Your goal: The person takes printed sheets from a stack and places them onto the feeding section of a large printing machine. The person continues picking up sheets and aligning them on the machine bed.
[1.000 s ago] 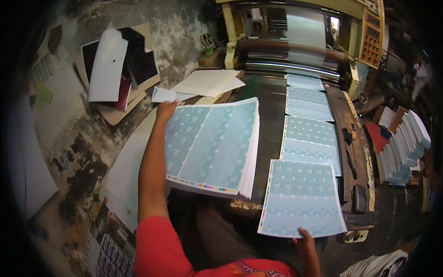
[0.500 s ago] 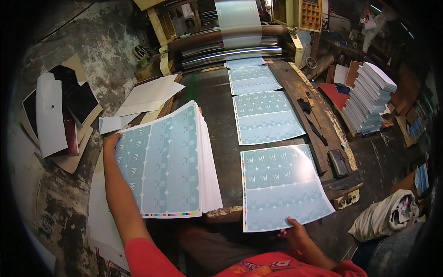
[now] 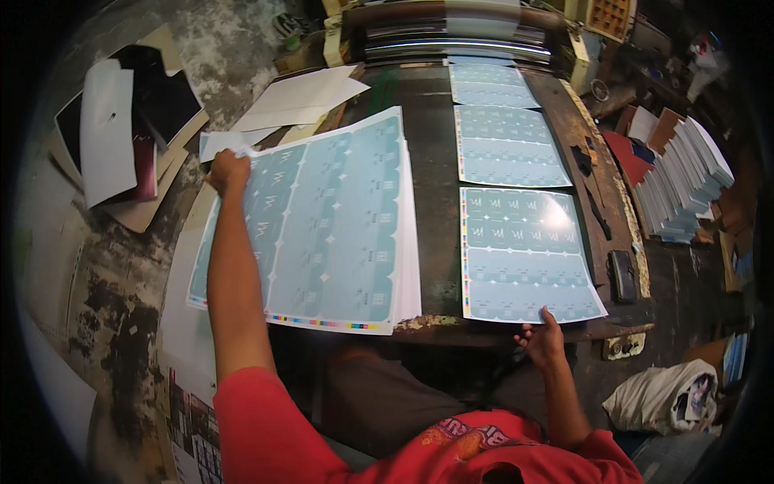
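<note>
A tall stack of printed sheets [image 3: 339, 226], pale teal with rows of white script marks, lies at the left of a dark worktable. My left hand [image 3: 229, 171] is closed on the far left corner of its top sheet, the forearm crossing over the sheet's left part. To the right, a matching printed sheet [image 3: 524, 258] lies at the table's near edge. The thumb of my right hand [image 3: 542, 343] rests on that sheet's near edge, with the fingers curled below it. Two more printed sheets [image 3: 509, 145] follow behind in a line.
At the back stands a roller machine [image 3: 459, 50] with film over it. White papers [image 3: 294, 97] lie behind the stack. A dark pouch [image 3: 622, 276] and tools [image 3: 592, 189] sit along the right edge. Piled sheets [image 3: 685, 181] and a pale sack [image 3: 665, 395] stand farther right.
My view has shifted. My left hand has moved along the stack's left edge to its far corner. The near sheet under my right hand has slid back, closer to the one behind it.
</note>
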